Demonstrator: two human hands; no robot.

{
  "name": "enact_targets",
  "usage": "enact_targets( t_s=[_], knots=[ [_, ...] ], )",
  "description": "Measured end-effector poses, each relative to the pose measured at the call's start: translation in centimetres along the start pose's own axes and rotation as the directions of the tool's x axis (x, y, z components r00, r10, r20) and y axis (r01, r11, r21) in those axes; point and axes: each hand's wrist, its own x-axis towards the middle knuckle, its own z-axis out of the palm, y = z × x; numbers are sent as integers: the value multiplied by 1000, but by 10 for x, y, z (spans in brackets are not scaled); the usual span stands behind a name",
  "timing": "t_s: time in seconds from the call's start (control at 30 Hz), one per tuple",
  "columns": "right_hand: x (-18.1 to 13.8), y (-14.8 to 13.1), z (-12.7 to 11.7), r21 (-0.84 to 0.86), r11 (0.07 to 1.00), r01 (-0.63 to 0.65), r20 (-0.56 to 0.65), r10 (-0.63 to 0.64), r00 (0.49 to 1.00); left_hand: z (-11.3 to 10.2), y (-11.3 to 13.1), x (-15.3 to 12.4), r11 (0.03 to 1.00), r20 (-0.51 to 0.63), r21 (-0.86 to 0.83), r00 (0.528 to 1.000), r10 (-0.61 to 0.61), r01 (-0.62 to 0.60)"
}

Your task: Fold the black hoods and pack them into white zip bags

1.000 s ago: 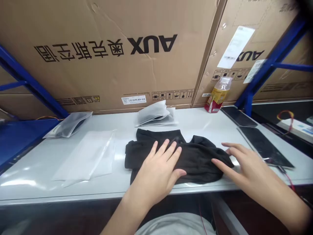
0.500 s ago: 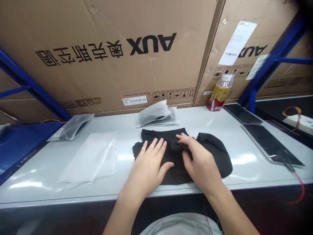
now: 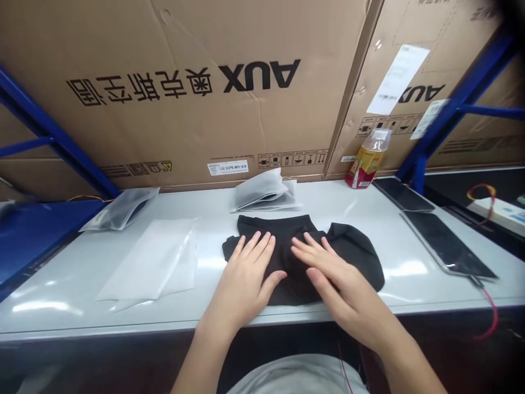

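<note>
A black cloth garment (image 3: pixel 287 224) lies partly folded near the front edge of the light grey table (image 3: pixel 135 317). My left hand (image 3: pixel 246 279) rests flat on its left part, fingers stretched out and thumb apart. On the right part lies my right hand (image 3: pixel 340 279), palm down, with its fingers extended over a folded layer. A rounded flap of the garment spreads out to the right of that hand. Neither hand grips the cloth. The fabric under both palms is hidden, and I cannot tell which kind of garment it is.
Behind the garment sit frosted plastic bags (image 3: pixel 262 191). At left are a flat translucent bag (image 3: pixel 143 262) and a filled one (image 3: pixel 121 210). A bottle (image 3: pixel 368 158) and two phones (image 3: pixel 449 243) stand or lie at right. Large cardboard boxes (image 3: pixel 184 126) and blue posts (image 3: pixel 418 169) bound the back.
My right hand has gone from bent fingers at the cloth to lying flatter, its fingertips slightly lower. The left hand stays in place on the garment. The view has shifted slightly.
</note>
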Motion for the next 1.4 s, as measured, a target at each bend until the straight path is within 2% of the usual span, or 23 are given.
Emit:
enact_targets(
  t_s=[0.03,0.1,0.13,0.17,0.2,0.33,0.4,0.53,0.6,0.67,0.73,0.8,0.83,0.9,0.97,1.03,1.1,1.13,1.17,1.23,1.3,1.4],
  knots=[
    [0,3,-7,41,997,-68,-115,73,991,-2,1,-1,1000,-10,0,1000,9,-9],
    [0,11,-19,21,969,-245,-343,238,909,-5,3,-1,1000,-57,1,998,31,-31],
    [1,15,-22,-35,942,-333,-401,292,868,-7,5,-2,999,-92,1,995,40,-40],
    [2,18,-22,-110,909,-401,-410,326,852,-8,6,-2,999,-129,-1,991,48,-48],
    [3,21,-19,-191,878,-439,-379,346,858,-10,7,-2,998,-160,-6,986,53,-54],
    [11,20,2,-411,791,-452,-231,389,892,-15,8,-5,997,-208,-51,977,46,-58],
    [15,14,8,-439,765,-472,-217,419,882,-18,5,-7,996,-214,-79,976,30,-48],
    [25,-1,-3,-338,768,-544,-270,475,838,-27,0,-12,987,-232,-159,972,-45,8],
    [34,-15,-6,-335,800,-498,-338,392,856,-32,-1,-14,973,-271,-229,957,-106,43],
    [46,-35,1,-396,838,-376,-364,233,902,-38,0,-14,946,-331,-314,925,-185,77],
    [56,-58,16,-457,856,-240,-280,118,953,-43,1,-12,915,-384,-387,883,-271,113],
    [61,-76,34,-432,891,-142,-117,102,988,-47,1,-9,894,-405,-423,852,-333,148],
    [60,-81,40,-370,924,-97,-35,90,995,-48,1,-7,889,-392,-427,851,-349,167],
    [55,-81,44,-146,989,-24,90,37,995,-49,2,-2,894,-328,-404,881,-340,195],
    [50,-68,38,73,997,-28,77,22,997,-46,6,4,923,-238,-333,930,-279,192],
    [50,-52,30,159,985,-70,-69,82,994,-40,10,10,963,-185,-214,962,-202,161],
    [56,-40,28,143,983,-118,-193,145,970,-31,14,16,987,-147,-99,980,-137,123],
    [60,-37,30,121,983,-138,-190,159,969,-27,14,18,992,-126,-67,985,-115,107],
    [63,-35,34,97,983,-158,-142,170,975,-22,12,19,994,-98,-59,990,-100,95],
    [67,-34,46,41,982,-182,37,181,983,-13,7,18,993,-38,-86,996,-83,80],
    [66,-34,57,-25,979,-202,175,203,963,-5,-1,15,991,5,-111,997,-71,71],
    [58,-30,66,-100,973,-206,200,222,954,1,-9,10,995,19,-89,999,-41,43]
  ],
)
